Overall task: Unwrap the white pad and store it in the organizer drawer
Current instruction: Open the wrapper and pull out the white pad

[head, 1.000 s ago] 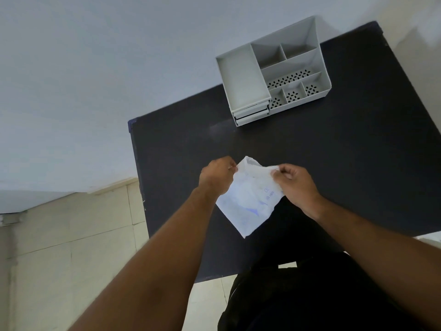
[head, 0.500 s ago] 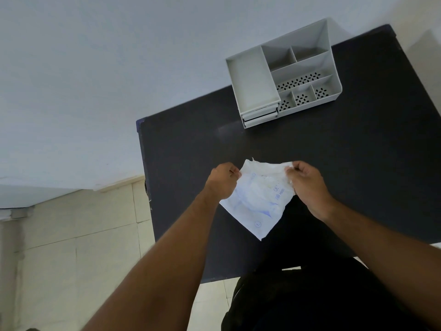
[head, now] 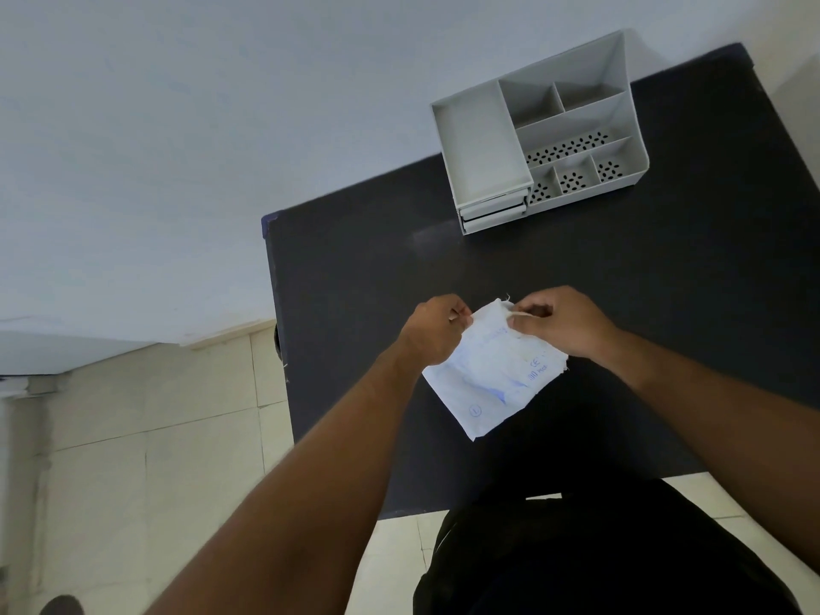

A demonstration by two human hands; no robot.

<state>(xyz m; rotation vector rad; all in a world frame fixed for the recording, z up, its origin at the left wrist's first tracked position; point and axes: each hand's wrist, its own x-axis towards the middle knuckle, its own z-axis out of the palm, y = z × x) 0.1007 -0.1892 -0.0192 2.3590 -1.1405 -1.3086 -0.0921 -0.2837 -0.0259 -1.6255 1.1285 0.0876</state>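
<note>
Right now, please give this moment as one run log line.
phase: unwrapping | left hand: pinching wrapper top edge | right hand: pinching same edge | pad: not visible | organizer drawers: closed

Since 1 second ago the right hand [head: 563,321] has moved in along the top edge of the wrapper [head: 492,375], so the 2 hands sit closer together, the left hand [head: 437,330] pinching the near-left corner. The top edge now shows a frayed, torn tip between them (small loose threads stick up). The wrapper hangs more tilted, its right corner spread out below the right hand.
</note>
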